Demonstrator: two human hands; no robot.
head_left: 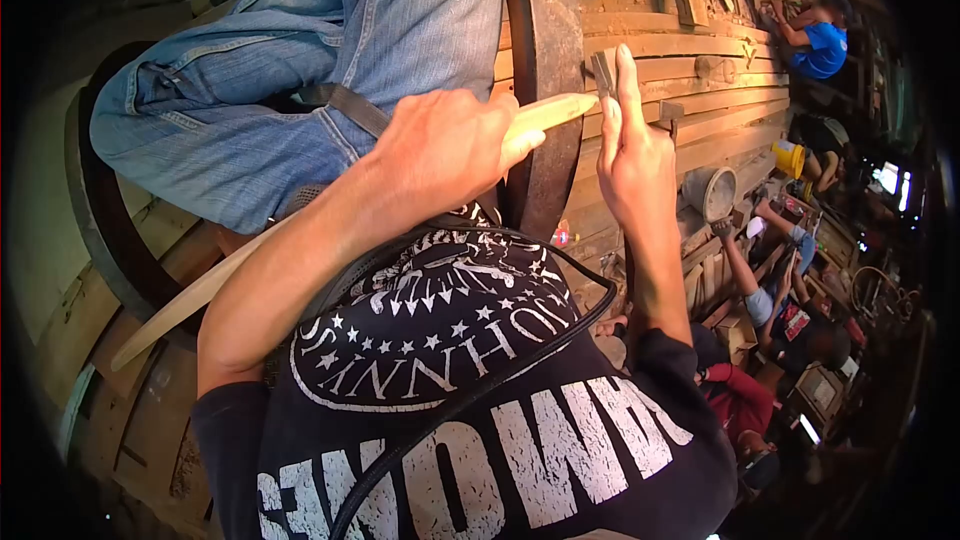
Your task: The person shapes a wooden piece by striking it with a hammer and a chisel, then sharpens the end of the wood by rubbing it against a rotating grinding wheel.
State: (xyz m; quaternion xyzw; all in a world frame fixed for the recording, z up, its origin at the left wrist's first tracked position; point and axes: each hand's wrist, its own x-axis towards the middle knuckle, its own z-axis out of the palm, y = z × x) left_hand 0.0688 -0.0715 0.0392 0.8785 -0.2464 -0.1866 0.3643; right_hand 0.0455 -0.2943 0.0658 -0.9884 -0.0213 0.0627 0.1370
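My left hand (pixel 440 140) is closed around a pale wooden stick (pixel 555 112), whose tapered tip points right. A long pale strip (pixel 190 305) shows beyond my left forearm; it seems to be the same stick, its middle hidden by the arm. To the right, my right hand (pixel 635 145) pinches a small flat dark-and-tan piece (pixel 604 75) between extended fingers and thumb. That piece is right beside the stick's tip; whether they touch is unclear. Behind the tip stands a dark curved metal band (pixel 545 70).
Wooden planks (pixel 700 75) spread beyond the band, with a hammer-like tool (pixel 669 112) on them. Farther right are a metal bucket (pixel 708 192), a yellow bucket (pixel 788 158), a person in blue (pixel 822 48) and several other people. My jeans-covered legs (pixel 300 50) are at upper left.
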